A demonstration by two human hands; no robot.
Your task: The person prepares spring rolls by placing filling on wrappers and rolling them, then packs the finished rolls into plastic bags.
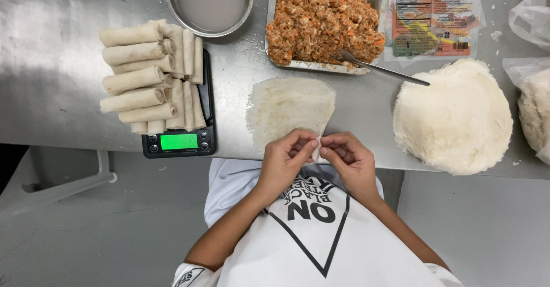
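A thin pale wrapper (pixel 289 106) lies flat on the steel table (pixel 51 63) in front of me. My left hand (pixel 285 160) and my right hand (pixel 347 157) meet at its near corner, fingertips pinching the folded edge between them. Beyond the wrapper stands a metal tray (pixel 275 12) heaped with orange minced filling (pixel 321 20), with a spoon (pixel 381 69) resting on its front rim. A tall stack of round wrappers (pixel 452 115) sits to the right of my right hand.
Several finished rolls (pixel 150 78) are piled on a black kitchen scale (pixel 179 142) with a lit green display at the left. A metal bowl of cloudy liquid (pixel 209 3) stands at the back. Printed plastic packaging (pixel 432 18) and another wrapper pile (pixel 535 109) lie at the right.
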